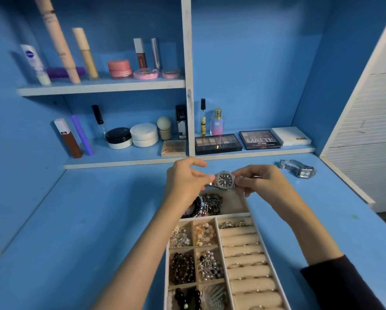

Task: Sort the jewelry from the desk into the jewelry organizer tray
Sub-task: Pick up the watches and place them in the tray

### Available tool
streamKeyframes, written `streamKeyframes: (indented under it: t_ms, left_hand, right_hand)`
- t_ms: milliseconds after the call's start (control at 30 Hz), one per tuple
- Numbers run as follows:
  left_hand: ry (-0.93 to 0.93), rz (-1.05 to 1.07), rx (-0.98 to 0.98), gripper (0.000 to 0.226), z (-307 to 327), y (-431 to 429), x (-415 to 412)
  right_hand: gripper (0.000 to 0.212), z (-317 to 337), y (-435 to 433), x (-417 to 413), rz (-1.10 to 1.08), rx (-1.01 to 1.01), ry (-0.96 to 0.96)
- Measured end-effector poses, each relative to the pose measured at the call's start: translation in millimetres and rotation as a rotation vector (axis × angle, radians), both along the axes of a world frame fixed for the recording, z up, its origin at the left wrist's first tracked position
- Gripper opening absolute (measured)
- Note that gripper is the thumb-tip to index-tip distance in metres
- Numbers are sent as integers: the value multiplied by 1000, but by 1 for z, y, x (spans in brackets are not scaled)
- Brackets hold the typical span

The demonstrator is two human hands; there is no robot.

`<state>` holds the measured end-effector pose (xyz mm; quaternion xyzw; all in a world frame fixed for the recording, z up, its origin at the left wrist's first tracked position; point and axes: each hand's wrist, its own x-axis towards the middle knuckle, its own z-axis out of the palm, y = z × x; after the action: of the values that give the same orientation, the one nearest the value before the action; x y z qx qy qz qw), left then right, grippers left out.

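Note:
A dark-faced silver watch (225,179) hangs in the air above the far end of the beige jewelry organizer tray (218,233). My left hand (184,182) pinches its band on the left, and my right hand (258,181) pinches the band on the right. The tray's far compartment holds dark bracelets and chains (210,203). Small compartments on the left hold beads and earrings, and rings sit in the padded rolls (243,249) on the right. A second silver watch with a square face (300,170) lies on the blue desk at the far right.
Shelves behind the desk carry cosmetics: eyeshadow palettes (218,144), a perfume bottle (217,123), jars and tubes. A white shelf divider (188,86) stands upright just behind my hands. A white slatted panel (366,135) borders the desk on the right.

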<state>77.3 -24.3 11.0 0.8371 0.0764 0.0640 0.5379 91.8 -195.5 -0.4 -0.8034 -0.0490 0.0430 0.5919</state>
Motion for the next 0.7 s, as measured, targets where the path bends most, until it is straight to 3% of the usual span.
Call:
streamKeyframes:
  t_ms: [233, 500, 700]
  left_hand:
    - [62, -18, 295, 13, -10, 0, -4]
    - [-6, -82, 531, 12, -15, -1, -6]
    - [2, -70, 515, 14, -17, 6, -5]
  right_hand:
    - [12, -3, 5, -3, 4, -409, -128]
    - [12, -10, 10, -3, -13, -667, -258]
    - [10, -10, 6, -3, 34, -712, -207]
